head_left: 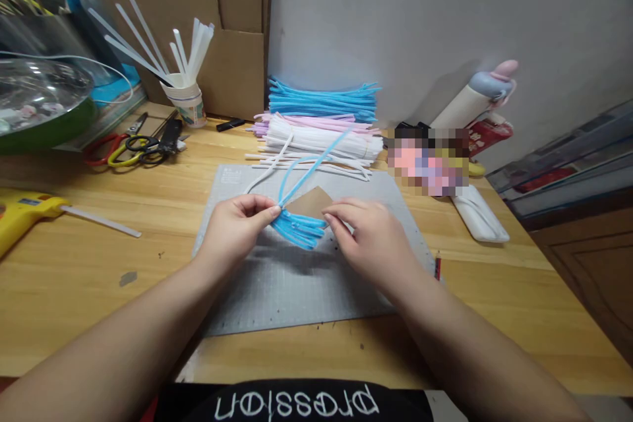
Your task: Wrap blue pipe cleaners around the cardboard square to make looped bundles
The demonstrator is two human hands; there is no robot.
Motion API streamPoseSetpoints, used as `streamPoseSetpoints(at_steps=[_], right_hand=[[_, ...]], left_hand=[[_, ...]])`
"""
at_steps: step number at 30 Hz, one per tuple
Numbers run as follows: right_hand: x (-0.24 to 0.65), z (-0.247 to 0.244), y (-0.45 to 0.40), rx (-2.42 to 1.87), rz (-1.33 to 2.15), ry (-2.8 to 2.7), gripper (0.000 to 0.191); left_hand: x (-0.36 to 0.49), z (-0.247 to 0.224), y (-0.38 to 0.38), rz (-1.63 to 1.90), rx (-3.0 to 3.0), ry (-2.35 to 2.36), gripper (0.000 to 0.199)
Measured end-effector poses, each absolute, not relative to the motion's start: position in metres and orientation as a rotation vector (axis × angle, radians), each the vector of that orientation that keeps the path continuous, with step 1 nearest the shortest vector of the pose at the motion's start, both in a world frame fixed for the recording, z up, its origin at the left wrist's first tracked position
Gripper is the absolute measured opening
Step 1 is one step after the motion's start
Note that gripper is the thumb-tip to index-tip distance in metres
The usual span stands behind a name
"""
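Note:
My left hand (237, 227) is closed, thumb and finger pinching the narrow end of a bundle of looped blue pipe cleaners (299, 229). Two long blue strands rise from that pinch and lean up and to the right. At the bundle's right end, the closed fingertips of my right hand (368, 227) meet a blue loop and appear to pinch it. A piece of brown cardboard (312, 201) shows behind the bundle, between both hands. Beneath is a grey cutting mat (297, 300). A loose white pipe cleaner (270, 165) curves up beyond my left hand.
Stacked blue (321, 102), pink and white pipe cleaners (316, 138) lie by the wall. On the left are a yellow glue gun (30, 214), scissors (133, 150), a paper cup (188, 104) of glue sticks and a green-sided bowl (44, 128). A bottle (459, 104) and white case (479, 214) stand right.

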State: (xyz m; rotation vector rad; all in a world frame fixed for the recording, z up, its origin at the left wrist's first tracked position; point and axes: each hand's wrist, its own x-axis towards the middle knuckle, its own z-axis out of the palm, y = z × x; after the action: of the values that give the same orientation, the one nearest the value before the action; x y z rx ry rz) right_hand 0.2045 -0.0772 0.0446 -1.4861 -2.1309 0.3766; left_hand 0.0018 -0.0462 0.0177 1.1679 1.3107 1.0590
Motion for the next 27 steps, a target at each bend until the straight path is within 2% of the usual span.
streamPoseSetpoints(at_steps=[2, 7, 11, 14, 16, 20, 22, 27], right_hand=[[0.198, 0.047, -0.082, -1.448, 0.573, -2.020, 0.020], [0.177, 0.030, -0.082, -1.316, 1.009, -1.551, 0.010], [0.170, 0.016, -0.081, -1.242, 1.263, -1.209, 0.019], [0.172, 0.018, -0.087, -1.260, 1.108, -1.269, 0.026], [0.175, 0.023, -0.092, -1.225, 0.781, -1.504, 0.032], [0.181, 0.031, -0.094, -1.184, 0.075, -1.927, 0.009], [0.183, 0.030, -0.091, -1.280, 0.082, -2.038, 0.011], [0.182, 0.023, -0.085, -1.367, 0.506, -1.997, 0.009]], left_hand=[[0.003, 0.020, -0.051, 1.101, 1.373, 1.340, 0.015], [0.006, 0.021, -0.063, 1.102, 1.933, 1.250, 0.006], [0.006, 0.020, -0.066, 1.111, 2.082, 1.217, 0.006], [0.007, 0.020, -0.067, 1.096, 2.124, 1.208, 0.007], [0.007, 0.020, -0.068, 1.076, 2.140, 1.212, 0.007], [0.007, 0.019, -0.070, 1.077, 2.181, 1.195, 0.007], [0.008, 0.019, -0.070, 1.061, 2.192, 1.180, 0.009], [0.008, 0.019, -0.071, 0.941, 2.153, 1.187, 0.010]])
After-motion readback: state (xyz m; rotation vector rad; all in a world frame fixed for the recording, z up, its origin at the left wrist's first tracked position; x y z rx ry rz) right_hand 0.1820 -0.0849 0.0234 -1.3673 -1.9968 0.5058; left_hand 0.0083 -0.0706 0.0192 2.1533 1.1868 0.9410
